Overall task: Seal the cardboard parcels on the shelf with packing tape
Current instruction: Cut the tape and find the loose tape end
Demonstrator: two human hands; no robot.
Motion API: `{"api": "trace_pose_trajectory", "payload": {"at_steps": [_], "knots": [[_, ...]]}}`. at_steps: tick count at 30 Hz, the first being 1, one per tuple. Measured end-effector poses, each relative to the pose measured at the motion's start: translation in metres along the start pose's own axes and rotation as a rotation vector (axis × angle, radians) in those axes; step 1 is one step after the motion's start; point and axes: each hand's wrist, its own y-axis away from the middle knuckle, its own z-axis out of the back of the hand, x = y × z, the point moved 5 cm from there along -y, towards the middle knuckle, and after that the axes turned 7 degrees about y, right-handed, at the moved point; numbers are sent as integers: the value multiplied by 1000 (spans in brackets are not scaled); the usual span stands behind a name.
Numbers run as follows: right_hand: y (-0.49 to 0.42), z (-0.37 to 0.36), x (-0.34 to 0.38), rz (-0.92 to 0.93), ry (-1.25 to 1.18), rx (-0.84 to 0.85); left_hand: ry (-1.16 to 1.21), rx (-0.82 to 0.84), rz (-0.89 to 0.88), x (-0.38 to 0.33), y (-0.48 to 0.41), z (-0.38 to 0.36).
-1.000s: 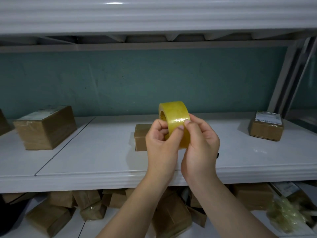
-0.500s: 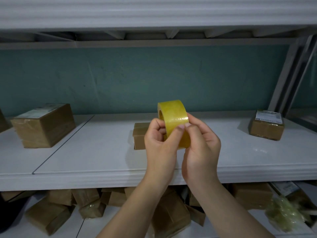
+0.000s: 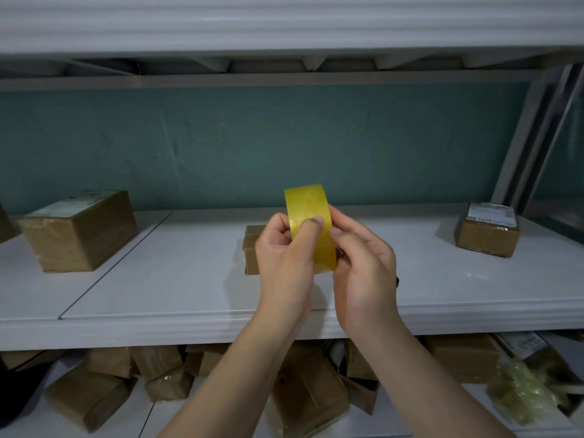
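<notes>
A yellow roll of packing tape (image 3: 308, 207) is held upright in front of the white shelf (image 3: 177, 279). My left hand (image 3: 284, 263) grips the roll from the left, its thumb pressed on the outer face. My right hand (image 3: 363, 267) holds the roll's right side, fingertips on the tape surface. Three cardboard parcels stand on the shelf: a large one (image 3: 79, 230) at the left, a small one (image 3: 251, 252) partly hidden behind my left hand, and one with a white label (image 3: 488, 229) at the right.
An upper shelf (image 3: 284, 23) overhangs the space, with a teal wall behind. Slanted metal uprights (image 3: 537, 137) stand at the right. On the lower shelf lie several brown parcels (image 3: 313, 396) and a crumpled clear plastic bundle (image 3: 521, 390).
Both hands turned the roll slightly, so its core hole no longer shows. My right fingertips slid a little lower on the tape. The parcels have not moved.
</notes>
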Motion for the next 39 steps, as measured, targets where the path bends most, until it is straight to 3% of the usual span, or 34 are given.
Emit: {"api": "trace_pose_trajectory", "payload": {"at_steps": [6, 14, 19, 31, 39], "knots": [[4, 1, 0, 34, 71, -115, 4, -1, 53, 8, 2, -1], [2, 2, 7, 14, 35, -184, 31, 146, 53, 6, 7, -3], [1, 0, 2, -7, -46, -91, -23, 79, -23, -1, 4, -2], [8, 6, 4, 1, 18, -204, -87, 19, -36, 6, 13, -7], [8, 10, 2, -24, -47, -186, -103, 3, -54, 4, 11, -9]]}}
